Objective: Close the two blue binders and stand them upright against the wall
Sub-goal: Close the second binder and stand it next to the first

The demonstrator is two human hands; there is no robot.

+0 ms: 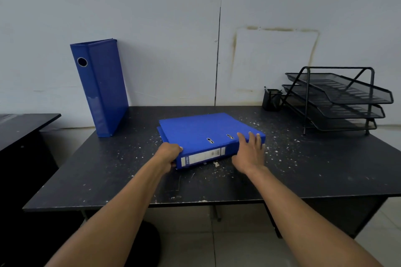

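Note:
One blue binder [102, 86] stands upright at the back left of the black desk [108, 175], leaning against the pale wall [173, 39], its spine with a round finger hole facing me. The second blue binder [204, 128] lies flat and closed in the middle of the desk, its labelled spine towards me. My left hand [168, 155] grips its near left corner, fingers curled around the edge. My right hand [249, 154] rests on the near right corner, fingers spread over the cover and spine.
A black three-tier mesh paper tray [338, 97] stands at the back right, with a black mesh pen cup [271, 99] beside it. White flecks litter the desk top. A second dark desk [23, 128] stands to the left.

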